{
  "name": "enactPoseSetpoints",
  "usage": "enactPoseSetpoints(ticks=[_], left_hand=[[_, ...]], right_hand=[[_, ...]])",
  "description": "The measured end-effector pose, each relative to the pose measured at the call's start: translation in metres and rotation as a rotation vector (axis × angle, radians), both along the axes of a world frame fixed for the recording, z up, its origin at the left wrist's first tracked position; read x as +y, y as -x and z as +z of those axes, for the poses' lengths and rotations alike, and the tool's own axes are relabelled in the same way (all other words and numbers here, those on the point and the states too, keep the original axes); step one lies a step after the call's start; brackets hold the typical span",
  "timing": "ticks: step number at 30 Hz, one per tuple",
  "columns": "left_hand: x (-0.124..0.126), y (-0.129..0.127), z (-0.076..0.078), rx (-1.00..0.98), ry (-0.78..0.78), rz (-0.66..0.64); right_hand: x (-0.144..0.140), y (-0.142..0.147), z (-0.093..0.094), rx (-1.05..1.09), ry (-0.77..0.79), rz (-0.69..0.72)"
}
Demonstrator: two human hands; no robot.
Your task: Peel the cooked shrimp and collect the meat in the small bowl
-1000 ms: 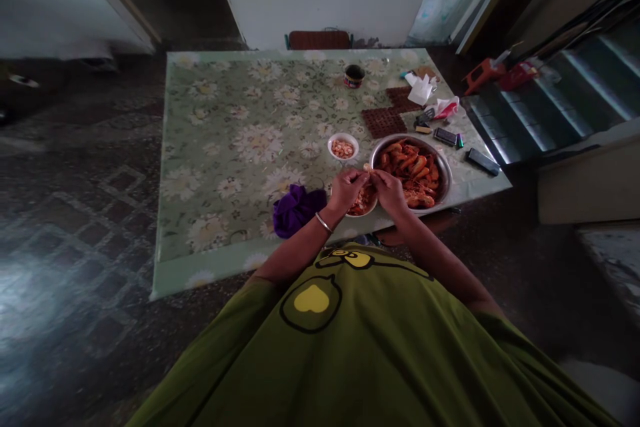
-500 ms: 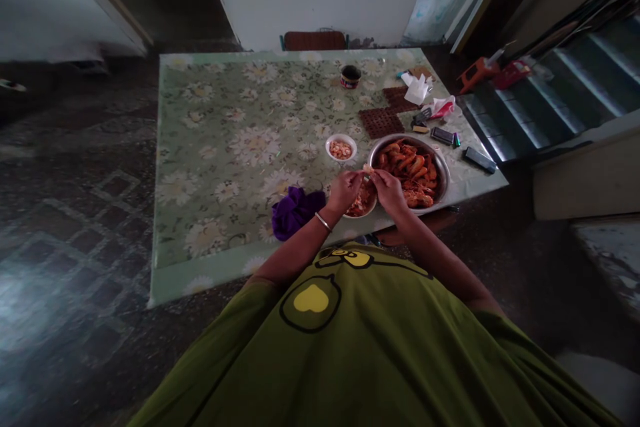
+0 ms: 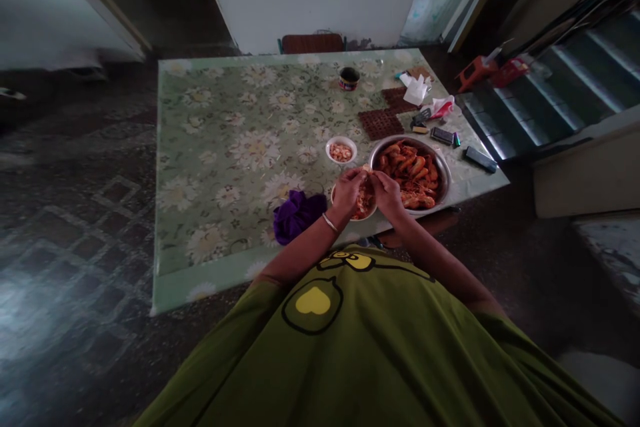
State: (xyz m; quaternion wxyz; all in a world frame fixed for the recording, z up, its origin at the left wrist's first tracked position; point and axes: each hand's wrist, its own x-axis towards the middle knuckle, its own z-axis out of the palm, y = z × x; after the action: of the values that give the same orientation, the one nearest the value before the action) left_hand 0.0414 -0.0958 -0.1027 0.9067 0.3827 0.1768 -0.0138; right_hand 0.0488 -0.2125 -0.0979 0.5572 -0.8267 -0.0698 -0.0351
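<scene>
Two hands (image 3: 347,188) (image 3: 387,191) pinch shrimp (image 3: 367,168) — round metal basin (image 3: 447,180) beside.

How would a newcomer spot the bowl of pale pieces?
On the flower-patterned tablecloth, find the metal basin of red shrimp. Just left of it, beyond the left hand, sits a small white bowl. Pale shrimp pieces, apparently peeled, lie inside, whereas the nearer bowl holds redder scraps.

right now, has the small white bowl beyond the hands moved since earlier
No, the small white bowl sits in the same place on the flowered tablecloth.
</scene>
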Motion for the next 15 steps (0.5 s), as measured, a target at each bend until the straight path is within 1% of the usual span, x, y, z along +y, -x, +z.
enactPoseSetpoints(ticks=[3,5,7,9,10,11,12,14,15], left_hand=[[-0.004,-0.005,0.002,0.089,0.098,0.017],[-0.004,-0.008,0.002,0.116,0.122,0.007],[0.000,-0.009,0.003,0.083,0.096,0.007],[0.009,-0.007,0.012,-0.027,0.007,0.048],[0.015,-0.005,0.020,-0.108,-0.053,0.081],[0.023,-0.001,0.032,-0.198,-0.118,0.108],[0.031,0.005,0.047,-0.295,-0.194,0.122],[0.050,0.026,0.086,-0.518,-0.396,0.117],[0.061,0.042,0.108,-0.641,-0.532,0.109]], right_hand=[[0.009,0.003,0.000,0.078,-0.137,-0.028],[0.013,0.005,0.001,0.127,-0.239,-0.027],[0.015,0.007,0.001,0.175,-0.330,-0.024],[0.011,0.008,0.002,0.221,-0.384,-0.043],[0.009,0.008,0.002,0.239,-0.394,-0.059],[0.005,0.007,0.002,0.253,-0.396,-0.077],[0.002,0.007,0.003,0.261,-0.394,-0.093],[-0.005,0.006,0.004,0.266,-0.394,-0.123],[-0.007,0.005,0.004,0.267,-0.398,-0.131]])
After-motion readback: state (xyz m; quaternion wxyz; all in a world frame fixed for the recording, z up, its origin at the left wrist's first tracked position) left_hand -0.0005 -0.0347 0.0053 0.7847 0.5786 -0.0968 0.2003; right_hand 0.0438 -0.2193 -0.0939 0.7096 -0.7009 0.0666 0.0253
